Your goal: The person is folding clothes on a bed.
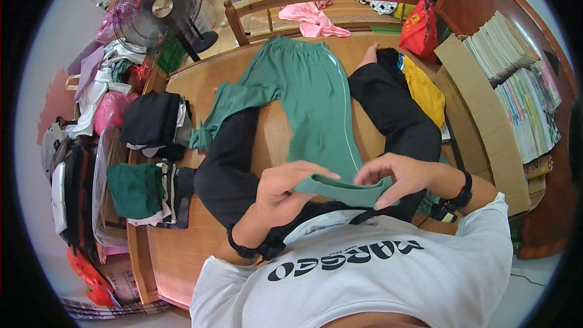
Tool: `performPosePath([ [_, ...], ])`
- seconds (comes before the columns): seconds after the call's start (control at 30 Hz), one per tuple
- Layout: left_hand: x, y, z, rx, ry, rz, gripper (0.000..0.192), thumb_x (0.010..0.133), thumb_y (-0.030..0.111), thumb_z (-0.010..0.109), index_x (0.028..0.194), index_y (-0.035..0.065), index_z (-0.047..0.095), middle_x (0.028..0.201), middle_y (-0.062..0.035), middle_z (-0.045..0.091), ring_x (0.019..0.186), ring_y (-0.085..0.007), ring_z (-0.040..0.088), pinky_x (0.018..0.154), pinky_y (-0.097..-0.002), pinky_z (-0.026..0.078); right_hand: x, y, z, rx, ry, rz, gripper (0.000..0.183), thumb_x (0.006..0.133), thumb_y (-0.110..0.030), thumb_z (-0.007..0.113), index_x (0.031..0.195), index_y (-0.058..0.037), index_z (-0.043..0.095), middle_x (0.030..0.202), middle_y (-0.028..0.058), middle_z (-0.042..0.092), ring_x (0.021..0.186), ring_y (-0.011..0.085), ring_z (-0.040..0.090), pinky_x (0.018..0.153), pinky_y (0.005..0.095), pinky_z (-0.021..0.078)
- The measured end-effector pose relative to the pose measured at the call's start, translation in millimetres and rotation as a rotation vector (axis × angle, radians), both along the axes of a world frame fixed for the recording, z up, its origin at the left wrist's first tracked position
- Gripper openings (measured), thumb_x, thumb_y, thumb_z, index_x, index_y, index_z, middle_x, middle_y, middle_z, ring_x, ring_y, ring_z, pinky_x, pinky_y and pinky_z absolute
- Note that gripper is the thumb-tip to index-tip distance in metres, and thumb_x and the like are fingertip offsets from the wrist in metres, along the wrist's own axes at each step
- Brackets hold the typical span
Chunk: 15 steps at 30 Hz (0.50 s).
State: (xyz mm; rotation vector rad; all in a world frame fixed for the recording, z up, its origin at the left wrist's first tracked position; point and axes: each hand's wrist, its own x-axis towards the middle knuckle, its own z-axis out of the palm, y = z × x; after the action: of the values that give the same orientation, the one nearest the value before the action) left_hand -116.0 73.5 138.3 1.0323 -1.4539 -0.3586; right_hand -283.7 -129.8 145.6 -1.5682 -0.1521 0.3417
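Green trousers [314, 100] with a white side stripe lie spread between my outstretched legs, waistband at the far end. One trouser leg bends off to the left over my black-clad leg. The hem of the other leg [350, 196] is lifted close to my shirt, its opening spread. At its left end, my left hand [282, 191] pinches the fabric between thumb and fingers. My right hand [401, 177] grips the hem's right end, with some fingertips hidden behind the cloth.
Folded dark clothes [152, 118] and a folded green garment stack [136, 191] lie on the left. A yellow garment [423, 91] and a red bag [419, 29] sit on the right, beside a cardboard box [478, 118] of books. A fan [161, 7] stands far left.
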Motion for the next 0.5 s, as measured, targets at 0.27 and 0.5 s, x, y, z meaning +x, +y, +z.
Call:
performPosePath([
  [0.27, 18, -5, -12, 0.104, -0.306, 0.397, 0.006, 0.07, 0.002, 0.065, 0.073, 0.0014, 0.06, 0.067, -0.0088, 0.044, 0.057, -0.0218, 0.045, 0.051, -0.0313, 0.034, 20, -28, 0, -0.535, -0.366, -0.153, 0.011, 0.078, -0.014, 0.064, 0.084, -0.0049, 0.067, 0.074, 0.0109, 0.06, 0.072, 0.0311, 0.056, 0.066, 0.0353, 0.0445],
  [0.5, 92, -58, -49, 0.653, -0.537, 0.574, 0.019, 0.077, 0.017, 0.064, 0.066, 0.0024, 0.057, 0.053, -0.0159, 0.049, 0.052, -0.0336, 0.052, 0.046, -0.0402, 0.039, 107, -90, -41, -1.218, -0.149, -0.179, 0.023, 0.076, -0.03, 0.062, 0.079, -0.0077, 0.068, 0.071, 0.0177, 0.063, 0.069, 0.0364, 0.06, 0.064, 0.0429, 0.0488],
])
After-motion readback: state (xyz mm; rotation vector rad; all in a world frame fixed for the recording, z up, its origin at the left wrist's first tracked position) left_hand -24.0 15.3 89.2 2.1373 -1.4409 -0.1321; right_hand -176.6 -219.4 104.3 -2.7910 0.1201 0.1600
